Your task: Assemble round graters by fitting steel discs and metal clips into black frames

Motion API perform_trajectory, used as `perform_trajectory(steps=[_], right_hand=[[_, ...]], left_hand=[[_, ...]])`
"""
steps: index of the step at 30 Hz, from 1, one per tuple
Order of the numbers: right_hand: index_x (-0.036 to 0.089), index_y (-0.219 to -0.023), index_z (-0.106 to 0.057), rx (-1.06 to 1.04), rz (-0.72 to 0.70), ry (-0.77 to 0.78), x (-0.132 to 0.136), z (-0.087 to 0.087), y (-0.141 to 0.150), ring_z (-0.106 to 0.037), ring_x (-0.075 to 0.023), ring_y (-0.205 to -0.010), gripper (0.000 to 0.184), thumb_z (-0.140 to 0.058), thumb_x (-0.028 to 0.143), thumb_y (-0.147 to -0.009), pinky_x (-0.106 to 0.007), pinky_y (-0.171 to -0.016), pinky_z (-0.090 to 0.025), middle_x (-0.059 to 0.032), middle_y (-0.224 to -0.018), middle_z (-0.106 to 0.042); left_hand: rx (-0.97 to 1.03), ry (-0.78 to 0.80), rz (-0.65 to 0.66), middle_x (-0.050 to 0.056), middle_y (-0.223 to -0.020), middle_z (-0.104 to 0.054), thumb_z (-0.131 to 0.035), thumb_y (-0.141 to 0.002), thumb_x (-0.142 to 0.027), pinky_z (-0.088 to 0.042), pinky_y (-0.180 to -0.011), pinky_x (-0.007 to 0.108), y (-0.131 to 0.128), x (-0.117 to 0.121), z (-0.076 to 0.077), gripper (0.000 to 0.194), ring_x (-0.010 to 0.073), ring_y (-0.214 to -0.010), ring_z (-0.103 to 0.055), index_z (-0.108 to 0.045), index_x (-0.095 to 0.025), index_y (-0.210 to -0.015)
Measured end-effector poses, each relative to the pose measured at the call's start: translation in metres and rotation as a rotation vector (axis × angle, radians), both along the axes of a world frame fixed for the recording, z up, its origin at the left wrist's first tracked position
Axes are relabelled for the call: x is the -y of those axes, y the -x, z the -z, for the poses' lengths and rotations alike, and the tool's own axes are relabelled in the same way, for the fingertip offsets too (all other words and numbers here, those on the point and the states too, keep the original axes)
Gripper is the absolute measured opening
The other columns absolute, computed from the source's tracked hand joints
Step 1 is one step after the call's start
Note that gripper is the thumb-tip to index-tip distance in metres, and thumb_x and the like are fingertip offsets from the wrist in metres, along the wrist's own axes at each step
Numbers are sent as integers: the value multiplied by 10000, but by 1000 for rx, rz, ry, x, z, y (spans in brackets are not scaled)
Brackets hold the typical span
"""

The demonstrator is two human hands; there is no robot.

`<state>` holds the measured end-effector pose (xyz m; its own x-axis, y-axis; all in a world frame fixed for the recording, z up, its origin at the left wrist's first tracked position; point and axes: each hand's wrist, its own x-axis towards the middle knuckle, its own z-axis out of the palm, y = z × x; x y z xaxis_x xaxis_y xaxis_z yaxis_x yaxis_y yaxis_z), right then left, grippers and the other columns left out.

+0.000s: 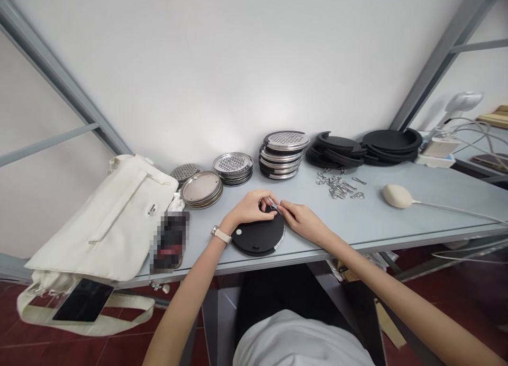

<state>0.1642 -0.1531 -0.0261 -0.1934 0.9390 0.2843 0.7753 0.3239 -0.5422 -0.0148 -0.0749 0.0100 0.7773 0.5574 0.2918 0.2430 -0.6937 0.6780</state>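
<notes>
My left hand (254,206), with a watch on its wrist, is curled over the far edge of a round black disc (257,235). A small metal clip (273,207) is pinched between its thumb and fingers. From the right, my right hand (305,221) is closed, its thumb and index finger on the same clip at the disc's upper right edge. The disc lies flat near the table's front edge. It bears a white dot (238,232) and has a shiny metal rim on its right side. Fingers partly cover the clip.
Behind stand stacks of metal grater discs (233,163), plain metal discs (201,189), assembled discs (282,154) and black rings (337,149). Loose metal clips (337,186) lie to the right, near a beige corded object (397,195). A white bag (107,218) occupies the left end.
</notes>
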Motion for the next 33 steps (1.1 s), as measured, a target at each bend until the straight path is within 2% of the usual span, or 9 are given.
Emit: perform_trajectory(steps=[33], right_hand=[[223, -831, -482, 14, 5, 4, 1, -1, 0, -552, -167, -603, 238, -302, 316, -956, -240, -605, -364, -24, -698, -597]], left_hand=[[-23, 11, -22, -1, -803, -577, -663, -679, -202, -399, -574, 187, 0, 2, -2, 246, 67, -609, -473, -631, -160, -919]])
